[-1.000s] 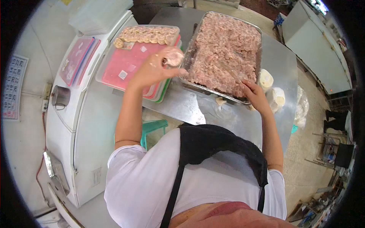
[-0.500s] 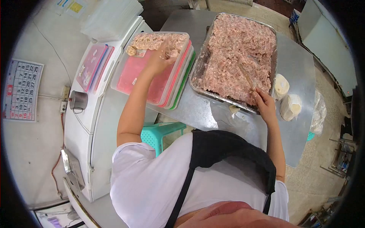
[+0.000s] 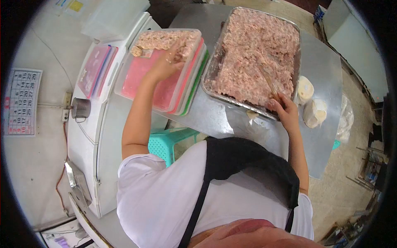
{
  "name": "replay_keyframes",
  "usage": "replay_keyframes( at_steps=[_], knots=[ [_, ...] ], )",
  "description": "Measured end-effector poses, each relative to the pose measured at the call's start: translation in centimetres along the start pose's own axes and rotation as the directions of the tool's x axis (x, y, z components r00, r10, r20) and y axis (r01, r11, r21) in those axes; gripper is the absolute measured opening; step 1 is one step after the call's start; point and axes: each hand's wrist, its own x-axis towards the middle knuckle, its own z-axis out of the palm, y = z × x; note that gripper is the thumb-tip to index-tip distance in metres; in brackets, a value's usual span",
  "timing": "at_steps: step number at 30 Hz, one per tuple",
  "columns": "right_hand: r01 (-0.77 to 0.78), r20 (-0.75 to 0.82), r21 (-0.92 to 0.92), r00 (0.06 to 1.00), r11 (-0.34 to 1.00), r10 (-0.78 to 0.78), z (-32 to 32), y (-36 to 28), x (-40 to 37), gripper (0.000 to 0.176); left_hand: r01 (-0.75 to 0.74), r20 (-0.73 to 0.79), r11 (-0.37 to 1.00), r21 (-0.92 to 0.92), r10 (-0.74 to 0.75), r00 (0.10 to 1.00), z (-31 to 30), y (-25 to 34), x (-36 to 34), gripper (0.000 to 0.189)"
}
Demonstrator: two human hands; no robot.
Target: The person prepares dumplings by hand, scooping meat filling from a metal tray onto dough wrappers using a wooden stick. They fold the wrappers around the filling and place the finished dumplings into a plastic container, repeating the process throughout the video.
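Note:
My left hand [image 3: 165, 65] is over the clear plastic container [image 3: 118, 84], fingers stretched apart at the packed rows of small meat dumplings [image 3: 155, 40]. Its fingertips are close to the dumplings at the right end; whether they touch one is hard to make out. Bare pinkish-red bottom [image 3: 134, 76] shows below the rows. My right hand [image 3: 285, 108] grips a thin wooden spatula [image 3: 269, 82] at the near right corner of a metal tray [image 3: 242, 108]. The spatula's far end rests in the ground meat mixture [image 3: 258, 53] that fills the tray.
Under the container are more lidded boxes, with a green rim [image 3: 198, 82] showing. Two pale round stacks of wrappers [image 3: 315, 113] stand right of the tray, near a plastic bag [image 3: 345, 120]. A green stool [image 3: 163, 144] is below the table [image 3: 215, 122]. A metal cup [image 3: 80, 108] is at left.
The camera view has shifted slightly. My left hand stays over the container, its fingers now more stretched out. My right hand still holds the spatula in the meat.

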Motion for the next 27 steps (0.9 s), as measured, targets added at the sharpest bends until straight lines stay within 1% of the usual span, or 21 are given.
replay_keyframes(
  at_steps=[1,2,3,5,6,7,8,9,10,12,13,14,15,16,18,19,20,22,25,26,27],
  knots=[
    [-0.036,0.011,-0.031,0.999,0.999,0.036,0.0,-0.3,-0.2,0.034,0.135,0.086,0.991,-0.023,-0.132,0.987,-0.1,0.5,-0.8,0.084],
    [0.055,0.026,-0.166,0.998,0.985,-0.052,-0.1,-0.4,-0.1,0.036,-0.155,-0.089,0.926,0.344,0.196,0.976,0.4,-0.2,-1.5,0.070],
    [0.039,0.017,-0.181,0.999,0.983,-0.037,-0.3,0.1,0.2,0.036,-0.164,-0.078,0.932,0.325,0.199,0.977,1.1,0.5,-2.1,0.070],
    [0.079,0.039,-0.265,0.997,0.961,-0.071,-0.5,1.5,0.3,0.035,-0.238,-0.253,0.878,0.415,0.363,0.897,2.8,2.8,-3.8,0.046],
    [-0.005,0.124,-0.265,0.992,0.964,0.039,-0.8,-0.5,0.3,0.035,-0.248,-0.244,0.883,0.398,0.362,0.899,4.5,3.4,-4.7,0.046],
    [-0.019,0.114,-0.274,0.992,0.962,0.052,-1.1,-1.8,0.3,0.035,-0.363,-0.157,0.906,0.220,0.400,0.903,6.5,4.1,-5.5,0.037],
    [0.018,0.171,-0.336,0.984,0.942,0.042,-1.4,-2.8,0.2,0.034,-0.448,-0.076,0.894,0.028,0.449,0.890,8.4,4.7,-6.3,0.029],
    [0.059,0.228,-0.394,0.973,0.917,0.036,-1.6,-3.1,0.2,0.032,-0.472,0.055,0.882,0.000,0.471,0.880,10.3,4.6,-7.0,0.026],
    [0.267,0.283,-0.515,0.950,0.815,-0.132,-2.1,-2.6,0.4,0.031,-0.494,0.183,0.869,-0.032,0.491,0.851,12.4,4.2,-7.5,0.024],
    [0.309,0.293,-0.619,0.944,0.722,-0.153,-3.3,-3.9,0.9,0.030,-0.491,0.262,0.863,-0.121,0.505,0.822,16.8,2.9,-8.3,0.024],
    [0.354,0.314,-0.700,0.933,0.620,-0.179,-4.0,-4.9,1.0,0.030,-0.497,0.264,0.858,-0.133,0.513,0.816,18.8,2.7,-8.3,0.024],
    [0.346,0.307,-0.709,0.936,0.615,-0.172,-4.6,-6.3,1.2,0.030,-0.547,0.161,0.828,-0.125,0.561,0.812,20.8,2.8,-8.3,0.024],
    [0.306,0.299,-0.809,0.949,0.501,-0.096,-5.2,-8.1,1.6,0.030,-0.595,0.056,0.797,-0.109,0.602,0.797,22.4,2.7,-8.1,0.025],
    [0.268,0.279,-0.888,0.960,0.373,-0.025,-5.7,-9.6,2.0,0.031,-0.601,0.053,0.791,-0.112,0.609,0.791,24.1,2.4,-7.9,0.025],
    [0.250,0.254,-0.928,0.967,0.276,-0.020,-6.7,-12.1,2.7,0.031,-0.599,0.011,0.800,0.023,0.599,0.800,25.9,2.2,-7.4,0.025],
    [0.233,0.235,-0.955,0.972,0.182,-0.014,-7.0,-12.6,3.0,0.033,-0.604,0.009,0.796,0.020,0.604,0.797,25.9,2.1,-7.5,0.025],
    [0.228,0.229,-0.957,0.973,0.177,-0.015,-7.4,-12.5,3.5,0.033,-0.584,0.101,0.807,0.085,0.576,0.811,25.8,1.9,-7.5,0.025],
    [0.245,0.235,-0.966,0.965,0.081,-0.119,-8.8,-11.8,4.6,0.033,-0.573,0.190,0.806,0.148,0.546,0.816,24.8,2.3,-7.6,0.025],
    [0.234,0.211,-0.969,0.952,0.080,-0.219,-9.6,-8.9,5.5,0.034,-0.533,0.146,0.846,-0.012,0.529,0.836,23.0,3.1,-8.6,0.022],
    [0.230,0.208,-0.970,0.953,0.078,-0.221,-9.1,-7.6,5.4,0.034,-0.467,0.096,0.866,-0.175,0.488,0.868,22.7,3.2,-8.8,0.021],
    [0.169,0.161,-0.983,0.980,0.065,-0.118,-8.3,-6.1,5.3,0.033,-0.394,0.057,0.855,-0.336,0.436,0.898,22.3,3.2,-8.8,0.021]
  ],
)
